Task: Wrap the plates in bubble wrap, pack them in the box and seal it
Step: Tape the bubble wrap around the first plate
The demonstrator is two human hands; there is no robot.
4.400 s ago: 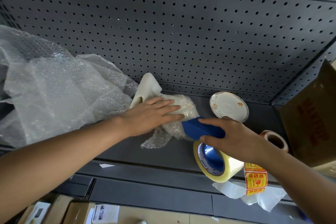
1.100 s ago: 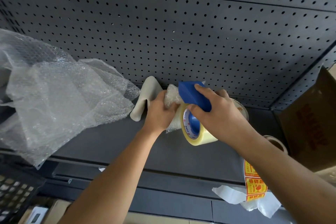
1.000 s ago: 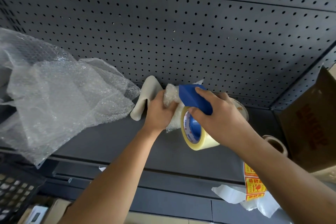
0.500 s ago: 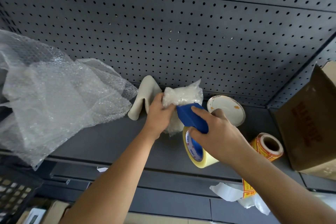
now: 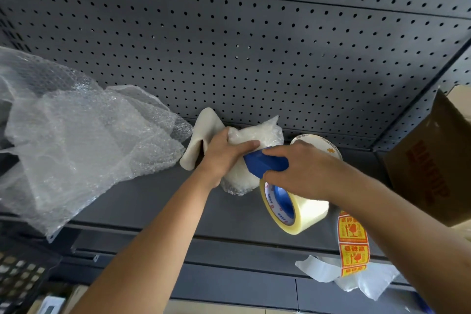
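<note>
A plate wrapped in bubble wrap [image 5: 257,135] stands on edge on the dark shelf, and my left hand [image 5: 224,153] grips it from the left. My right hand [image 5: 303,168] grips the blue tape dispenser [image 5: 265,163], whose front edge lies against the bundle. The clear tape roll [image 5: 295,209] hangs below that hand. An unwrapped white plate with orange flowers [image 5: 328,146] lies flat behind my right hand. A brown cardboard box [image 5: 433,160] stands open at the right edge.
A big loose heap of bubble wrap [image 5: 76,140] fills the shelf's left side. A cream cloth [image 5: 201,135] leans on the pegboard back wall [image 5: 254,46]. A strip of orange fragile stickers [image 5: 353,245] hangs over the shelf's front edge above white backing paper [image 5: 356,278].
My right hand has pulled the dispenser down and to the right across the bundle. The bare plate has come into sight behind it. My left hand has kept its hold on the bundle.
</note>
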